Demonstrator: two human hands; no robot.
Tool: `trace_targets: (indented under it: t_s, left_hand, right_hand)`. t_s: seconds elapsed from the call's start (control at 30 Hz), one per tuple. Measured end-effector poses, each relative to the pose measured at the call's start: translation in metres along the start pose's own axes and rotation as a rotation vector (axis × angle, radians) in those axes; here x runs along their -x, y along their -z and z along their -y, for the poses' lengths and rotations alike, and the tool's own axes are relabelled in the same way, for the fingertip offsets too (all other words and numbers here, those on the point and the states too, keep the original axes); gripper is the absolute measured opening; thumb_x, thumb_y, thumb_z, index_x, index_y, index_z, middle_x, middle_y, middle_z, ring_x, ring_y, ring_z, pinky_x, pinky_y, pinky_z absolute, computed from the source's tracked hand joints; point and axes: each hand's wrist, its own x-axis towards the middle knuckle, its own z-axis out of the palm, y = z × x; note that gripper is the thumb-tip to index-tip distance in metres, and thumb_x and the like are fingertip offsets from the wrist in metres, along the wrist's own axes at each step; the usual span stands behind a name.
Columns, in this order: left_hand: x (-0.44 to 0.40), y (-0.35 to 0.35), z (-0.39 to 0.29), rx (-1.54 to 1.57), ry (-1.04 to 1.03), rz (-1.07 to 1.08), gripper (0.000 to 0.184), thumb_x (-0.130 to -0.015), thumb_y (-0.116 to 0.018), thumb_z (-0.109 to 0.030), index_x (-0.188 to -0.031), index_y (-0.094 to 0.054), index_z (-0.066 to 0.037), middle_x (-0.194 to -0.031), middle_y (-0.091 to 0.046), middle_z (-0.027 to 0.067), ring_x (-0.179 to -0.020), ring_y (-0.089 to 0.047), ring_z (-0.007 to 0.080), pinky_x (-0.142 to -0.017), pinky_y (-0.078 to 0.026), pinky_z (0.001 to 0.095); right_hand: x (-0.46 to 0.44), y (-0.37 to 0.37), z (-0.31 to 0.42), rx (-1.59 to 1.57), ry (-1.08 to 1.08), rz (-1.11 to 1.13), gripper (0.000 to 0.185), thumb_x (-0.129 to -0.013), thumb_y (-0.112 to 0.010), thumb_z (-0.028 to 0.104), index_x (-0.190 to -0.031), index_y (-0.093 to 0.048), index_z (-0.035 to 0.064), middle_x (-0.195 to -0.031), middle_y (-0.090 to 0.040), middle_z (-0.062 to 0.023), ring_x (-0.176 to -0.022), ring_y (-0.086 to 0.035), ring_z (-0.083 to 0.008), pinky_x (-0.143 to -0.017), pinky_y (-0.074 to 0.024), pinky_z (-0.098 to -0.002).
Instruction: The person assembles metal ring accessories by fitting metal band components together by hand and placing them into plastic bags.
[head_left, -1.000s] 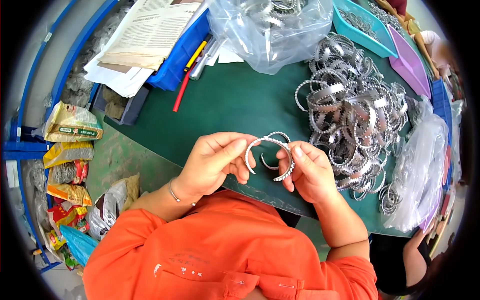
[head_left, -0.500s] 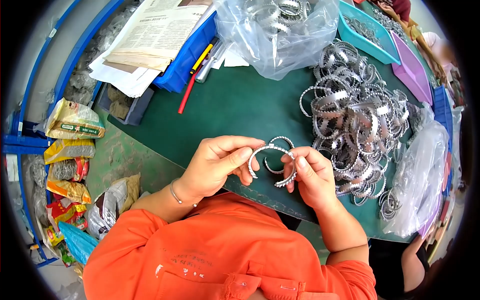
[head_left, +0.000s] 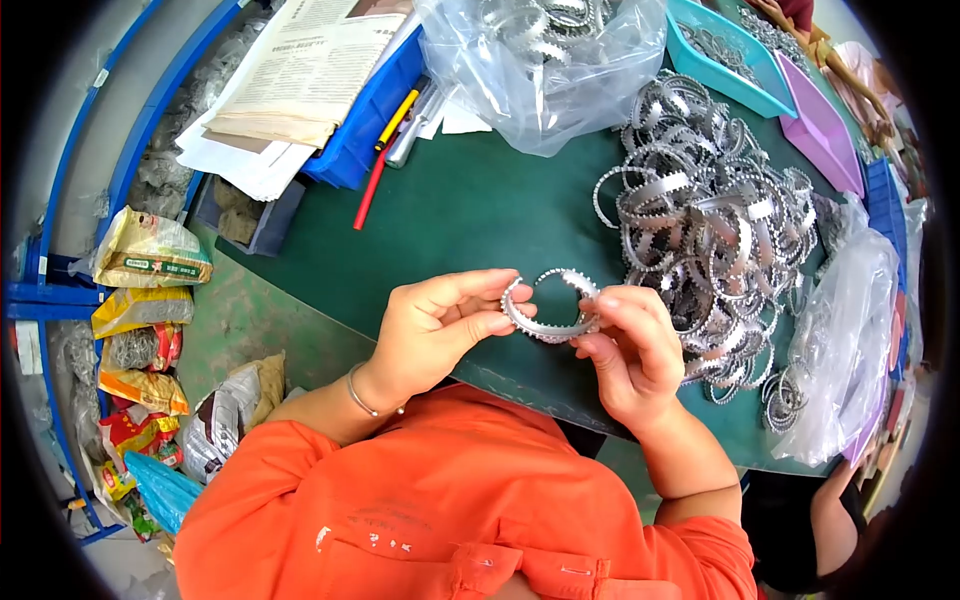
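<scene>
A silver toothed metal ring [head_left: 545, 331] is held over the front part of the green table, its lower arc facing me. My left hand [head_left: 440, 325], with a thin bangle on its wrist, pinches the ring's left side between thumb and fingers. On the opposite side, my right hand [head_left: 637, 350] has its thumb and fingers closed on the ring. Another toothed edge shows behind its upper part; whether it belongs to a second ring I cannot tell. Right of my hands lies a tangled heap of similar rings [head_left: 712, 215].
A clear plastic bag [head_left: 540, 105] of rings stands at the back, beside a blue bin [head_left: 372, 110] topped with newspapers [head_left: 290, 75]. Red and yellow pens lie nearby. Turquoise [head_left: 730, 62] and purple trays [head_left: 822, 125] stand back right. Another clear bag [head_left: 845, 340] lies right; other people are beyond.
The held ring has turned: its arc was uppermost with open ends downward, and now a arc runs along the bottom. My right fingers have shifted their grip.
</scene>
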Motion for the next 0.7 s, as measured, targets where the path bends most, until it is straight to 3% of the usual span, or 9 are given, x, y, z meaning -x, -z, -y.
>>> trace_targets:
  t_s: [0.03,0.2,0.4,0.53,0.6,0.7]
  left_hand:
    - [0.0,0.0,0.003,0.007,-0.052,0.014,0.033,-0.084,-0.053,0.01,-0.117,-0.051,0.006,-0.11,-0.059,0.0183,-0.099,-0.061,0.0263,-0.085,-0.052,0.0324]
    - [0.0,-0.001,0.007,-0.055,-0.209,0.028,0.028,-0.081,-0.055,0.013,-0.108,-0.053,0.004,-0.105,-0.061,0.0217,-0.1,-0.061,0.0314,-0.085,-0.052,0.0378]
    - [0.001,-0.003,0.003,-0.096,-0.277,-0.004,0.025,-0.079,-0.055,0.016,-0.1,-0.053,0.004,-0.103,-0.061,0.0223,-0.099,-0.061,0.0311,-0.084,-0.053,0.0379]
    - [-0.001,-0.005,-0.01,-0.17,-0.4,-0.038,0.028,-0.075,-0.058,0.018,-0.099,-0.054,0.003,-0.101,-0.061,0.0221,-0.096,-0.062,0.0309,-0.081,-0.054,0.0371]
    - [-0.003,-0.007,-0.014,-0.161,-0.482,-0.012,0.033,-0.072,-0.061,0.019,-0.1,-0.054,0.002,-0.098,-0.062,0.0203,-0.093,-0.063,0.0295,-0.076,-0.055,0.0344]
    - [-0.006,-0.013,-0.019,-0.157,-0.515,0.022,0.036,-0.068,-0.066,0.017,-0.099,-0.056,0.002,-0.094,-0.061,0.0171,-0.088,-0.063,0.0259,-0.071,-0.055,0.0321]
  right_hand:
    - [0.001,-0.002,0.0,-0.07,0.032,-0.078,0.041,-0.072,-0.068,-0.009,-0.11,-0.054,-0.0034,-0.094,-0.057,-0.015,-0.068,-0.056,-0.0171,-0.059,-0.0468,-0.0255]
    - [0.001,0.001,0.004,-0.005,0.139,-0.041,0.045,-0.069,-0.07,-0.009,-0.11,-0.05,-0.0055,-0.09,-0.061,-0.0163,-0.068,-0.057,-0.0195,-0.06,-0.0483,-0.0278]
    - [-0.006,0.005,0.007,0.137,0.176,-0.021,0.032,-0.07,-0.069,-0.008,-0.099,-0.057,-0.0024,-0.089,-0.059,-0.0146,-0.068,-0.058,-0.0201,-0.06,-0.0481,-0.0283]
    - [-0.002,-0.001,0.003,0.01,-0.008,-0.06,0.023,-0.072,-0.067,-0.007,-0.093,-0.058,-0.0027,-0.088,-0.058,-0.0127,-0.069,-0.057,-0.0174,-0.057,-0.0467,-0.0246]
    - [0.002,-0.006,0.004,-0.167,-0.211,-0.104,0.022,-0.073,-0.067,-0.006,-0.093,-0.058,-0.0029,-0.086,-0.058,-0.0124,-0.067,-0.056,-0.0163,-0.057,-0.046,-0.0246]
    - [0.002,-0.006,0.001,-0.071,-0.234,-0.01,0.023,-0.074,-0.069,-0.002,-0.094,-0.058,-0.0019,-0.083,-0.059,-0.0101,-0.067,-0.056,-0.0149,-0.056,-0.0456,-0.0237]
